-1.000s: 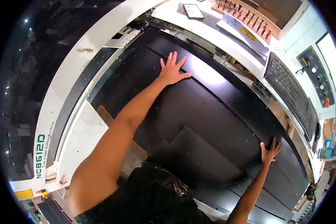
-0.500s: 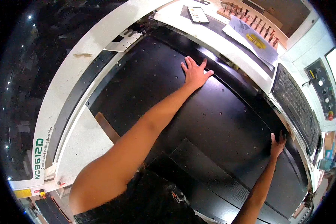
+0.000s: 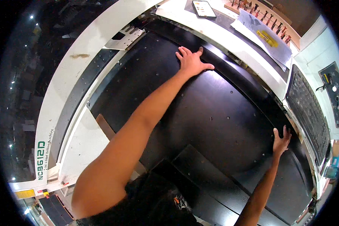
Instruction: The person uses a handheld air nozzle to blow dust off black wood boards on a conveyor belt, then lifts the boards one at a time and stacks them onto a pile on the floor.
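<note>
Black panel (image 3: 214, 105) is now lying nearer the desk (image 3: 246, 55), apparently pushed; left hand (image 3: 193, 64) and right hand (image 3: 281, 143) are spreading unclenched fingers.

White machine (image 3: 64, 75), black panels (image 3: 203, 105) on top

On my remote view, the panel (image 3: 218, 103) is black, dotted with small spots (image 3: 231, 92). The frame (image 3: 69, 69) is white, bearing a brown smudge (image 3: 80, 56) and green lettering (image 3: 41, 160). I also see a black keyboard (image 3: 309, 113), a pale sheet (image 3: 252, 26) with a yellow patch (image 3: 266, 38), and a black shirt (image 3: 148, 197) with an orange-and-white print (image 3: 180, 202).
</note>
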A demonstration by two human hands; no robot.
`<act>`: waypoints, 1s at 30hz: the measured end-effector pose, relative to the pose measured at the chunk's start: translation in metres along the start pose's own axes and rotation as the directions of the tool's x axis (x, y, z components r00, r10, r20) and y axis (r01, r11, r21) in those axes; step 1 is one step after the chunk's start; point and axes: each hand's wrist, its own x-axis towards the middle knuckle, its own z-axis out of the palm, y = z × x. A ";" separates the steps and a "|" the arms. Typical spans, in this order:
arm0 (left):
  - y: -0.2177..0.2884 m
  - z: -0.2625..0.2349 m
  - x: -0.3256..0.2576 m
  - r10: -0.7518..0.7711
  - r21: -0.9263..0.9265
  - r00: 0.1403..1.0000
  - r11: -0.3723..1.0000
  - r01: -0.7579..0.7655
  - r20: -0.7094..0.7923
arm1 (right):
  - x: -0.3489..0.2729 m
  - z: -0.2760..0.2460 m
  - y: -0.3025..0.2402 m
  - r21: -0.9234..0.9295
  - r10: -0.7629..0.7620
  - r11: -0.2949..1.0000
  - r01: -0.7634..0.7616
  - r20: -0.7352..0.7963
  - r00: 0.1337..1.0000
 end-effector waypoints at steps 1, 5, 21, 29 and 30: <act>-0.008 -0.004 0.007 -0.002 -0.008 1.000 1.000 0.002 0.007 | -0.003 0.003 -0.012 0.013 0.019 1.000 -0.018 -0.010 1.000; -0.039 -0.020 0.031 -0.037 0.000 0.997 0.999 0.037 0.067 | -0.008 0.005 -0.064 0.064 0.039 0.997 -0.039 -0.001 0.999; -0.096 -0.022 0.049 -0.082 0.011 0.996 0.997 0.083 -0.028 | -0.017 0.022 -0.139 0.052 -0.016 0.998 0.022 -0.118 0.993; 0.004 0.022 -0.008 0.006 0.004 0.992 1.000 -0.005 -0.127 | -0.021 0.026 -0.142 0.072 -0.034 0.996 0.045 -0.155 0.987; -0.004 0.023 -0.007 0.002 0.028 0.992 1.000 0.002 -0.128 | -0.023 0.025 -0.147 0.131 -0.039 0.990 0.059 -0.157 0.987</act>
